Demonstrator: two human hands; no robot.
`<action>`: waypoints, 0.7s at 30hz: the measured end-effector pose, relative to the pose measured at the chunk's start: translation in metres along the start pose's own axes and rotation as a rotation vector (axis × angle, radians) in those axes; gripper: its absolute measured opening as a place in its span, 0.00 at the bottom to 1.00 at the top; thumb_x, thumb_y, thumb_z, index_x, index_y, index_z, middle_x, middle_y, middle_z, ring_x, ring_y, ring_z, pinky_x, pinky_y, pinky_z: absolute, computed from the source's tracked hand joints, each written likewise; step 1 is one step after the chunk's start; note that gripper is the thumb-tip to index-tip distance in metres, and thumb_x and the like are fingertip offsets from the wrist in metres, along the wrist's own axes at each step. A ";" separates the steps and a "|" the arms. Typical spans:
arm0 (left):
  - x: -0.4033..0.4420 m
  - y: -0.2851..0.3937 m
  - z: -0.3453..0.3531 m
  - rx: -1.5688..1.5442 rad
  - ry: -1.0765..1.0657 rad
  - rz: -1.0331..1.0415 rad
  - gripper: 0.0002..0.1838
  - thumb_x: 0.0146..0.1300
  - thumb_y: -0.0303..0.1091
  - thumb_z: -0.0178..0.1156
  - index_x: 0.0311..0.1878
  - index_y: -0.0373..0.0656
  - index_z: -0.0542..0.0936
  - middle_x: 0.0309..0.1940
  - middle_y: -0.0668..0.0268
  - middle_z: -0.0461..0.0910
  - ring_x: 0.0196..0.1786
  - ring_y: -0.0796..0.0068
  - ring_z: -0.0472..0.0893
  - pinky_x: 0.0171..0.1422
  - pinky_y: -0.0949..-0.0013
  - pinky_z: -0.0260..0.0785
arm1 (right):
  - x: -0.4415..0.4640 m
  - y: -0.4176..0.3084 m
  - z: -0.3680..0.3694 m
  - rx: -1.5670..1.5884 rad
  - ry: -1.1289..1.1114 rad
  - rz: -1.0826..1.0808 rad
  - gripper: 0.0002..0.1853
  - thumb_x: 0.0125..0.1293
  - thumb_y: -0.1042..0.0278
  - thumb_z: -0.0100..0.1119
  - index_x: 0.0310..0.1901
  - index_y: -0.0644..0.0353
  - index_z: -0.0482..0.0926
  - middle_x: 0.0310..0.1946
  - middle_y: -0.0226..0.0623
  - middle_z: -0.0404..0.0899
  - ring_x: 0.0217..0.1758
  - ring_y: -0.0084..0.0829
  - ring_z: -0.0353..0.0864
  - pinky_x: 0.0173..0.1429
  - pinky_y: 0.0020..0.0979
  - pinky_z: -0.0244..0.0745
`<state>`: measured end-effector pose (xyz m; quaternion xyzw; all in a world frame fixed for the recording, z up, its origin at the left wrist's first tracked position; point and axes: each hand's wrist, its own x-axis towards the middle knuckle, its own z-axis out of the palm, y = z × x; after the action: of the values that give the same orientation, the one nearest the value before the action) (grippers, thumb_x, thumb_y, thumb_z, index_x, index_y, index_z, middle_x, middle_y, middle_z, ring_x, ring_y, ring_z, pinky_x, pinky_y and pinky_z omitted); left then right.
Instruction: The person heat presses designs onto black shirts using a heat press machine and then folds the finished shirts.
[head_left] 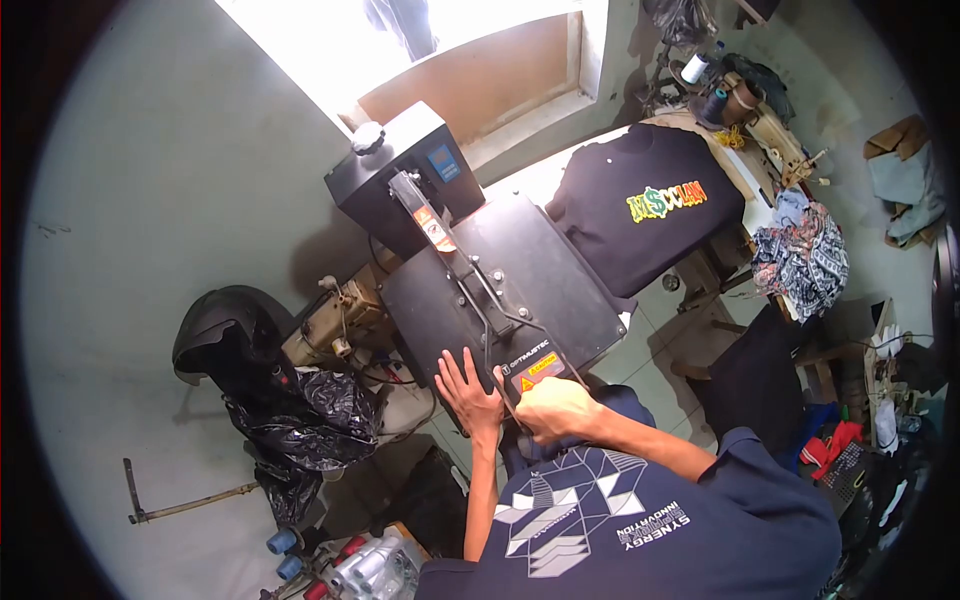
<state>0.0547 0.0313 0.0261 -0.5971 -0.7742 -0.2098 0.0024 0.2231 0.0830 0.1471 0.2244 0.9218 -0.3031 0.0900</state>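
A black heat press (540, 250) stands in the middle, its wide top plate under a metal lever arm with warning stickers. My left hand (468, 395) lies with spread fingers on the plate's near left edge. Just right of it my right hand (553, 408) is closed around the press handle (508, 395), beside the yellow and orange warning label. The press's control box (400, 170) with a blue panel is behind the plate. To the right of the plate lies a black T-shirt (655, 205) with a colourful printed word. Whatever is under the plate is hidden.
Left of the press are a sewing machine (335, 325), a black helmet (235, 325) and black plastic bags (335, 415). Thread cones (695, 68) and another machine (780, 140) stand at the back right, near patterned cloth (805, 255). Blue spools (285, 555) are at the lower left.
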 end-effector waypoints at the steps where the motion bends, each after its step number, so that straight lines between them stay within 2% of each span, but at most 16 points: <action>1: 0.000 0.000 -0.001 -0.010 0.000 0.003 0.35 0.65 0.48 0.62 0.71 0.42 0.69 0.75 0.44 0.59 0.77 0.43 0.58 0.80 0.44 0.46 | 0.001 0.000 0.003 0.000 -0.008 0.012 0.12 0.42 0.64 0.69 0.24 0.67 0.84 0.20 0.46 0.83 0.24 0.47 0.85 0.31 0.41 0.80; 8: 0.000 0.002 -0.001 0.006 -0.007 0.022 0.34 0.65 0.48 0.63 0.71 0.42 0.70 0.75 0.44 0.60 0.77 0.44 0.59 0.79 0.44 0.47 | -0.001 0.000 -0.003 0.080 -0.003 0.034 0.10 0.39 0.67 0.68 0.25 0.63 0.86 0.22 0.45 0.83 0.26 0.47 0.86 0.33 0.44 0.81; 13: -0.001 -0.002 0.005 0.032 -0.003 0.030 0.36 0.64 0.50 0.63 0.71 0.42 0.69 0.76 0.46 0.58 0.77 0.44 0.59 0.79 0.43 0.48 | -0.003 0.001 0.002 0.099 0.051 0.038 0.09 0.38 0.67 0.69 0.24 0.62 0.86 0.20 0.44 0.83 0.26 0.46 0.85 0.34 0.43 0.80; 17: -0.001 -0.001 0.005 0.032 -0.006 0.031 0.36 0.65 0.50 0.62 0.71 0.42 0.69 0.76 0.46 0.58 0.77 0.44 0.59 0.79 0.42 0.48 | -0.001 0.001 0.002 0.103 0.029 0.027 0.12 0.40 0.66 0.68 0.26 0.66 0.86 0.21 0.48 0.83 0.26 0.48 0.85 0.34 0.42 0.81; 21: 0.000 0.000 0.005 0.028 -0.008 0.024 0.35 0.65 0.50 0.62 0.71 0.42 0.69 0.76 0.46 0.58 0.76 0.44 0.59 0.79 0.42 0.48 | 0.000 0.002 0.006 0.095 0.025 0.054 0.10 0.37 0.68 0.70 0.24 0.63 0.86 0.20 0.45 0.83 0.27 0.47 0.86 0.34 0.43 0.80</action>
<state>0.0563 0.0326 0.0218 -0.6072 -0.7699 -0.1963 0.0102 0.2238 0.0813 0.1415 0.2568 0.9010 -0.3413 0.0760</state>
